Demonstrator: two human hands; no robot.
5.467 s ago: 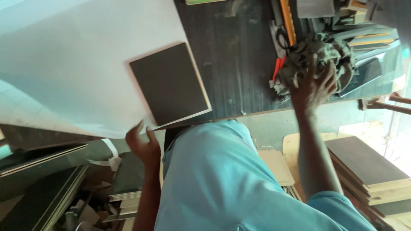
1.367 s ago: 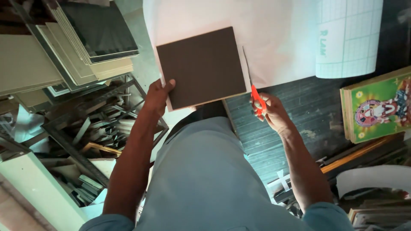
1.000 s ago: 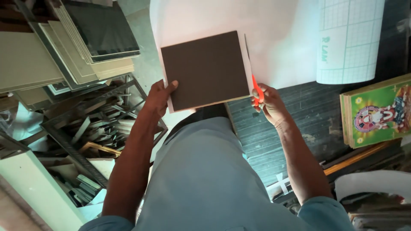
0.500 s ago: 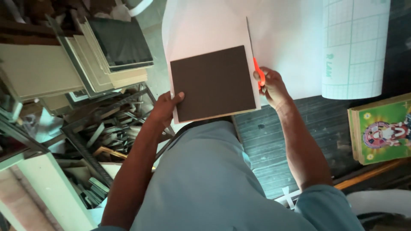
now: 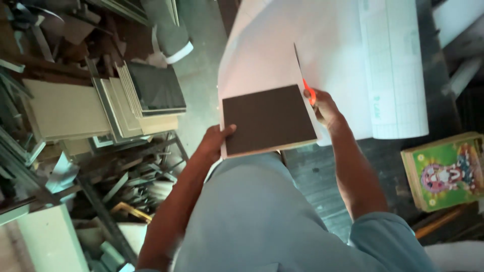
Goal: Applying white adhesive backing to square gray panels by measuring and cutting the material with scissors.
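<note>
- Dark square board (image 5: 268, 119) lies on the white sheet (image 5: 272, 50); my left hand (image 5: 214, 143) grips its lower left corner.
- My right hand (image 5: 323, 106) is closed around orange-handled scissors (image 5: 308, 90), blade in the sheet's slit.

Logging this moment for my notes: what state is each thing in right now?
Left hand: gripping the dark board's edge.
Right hand: holding the orange-handled scissors.
Dark board: lying flat on the sheet.
White sheet: partly cut alongside the board.
Orange-handled scissors: blade in the cut.
Gridded roll: partly unrolled.
</note>
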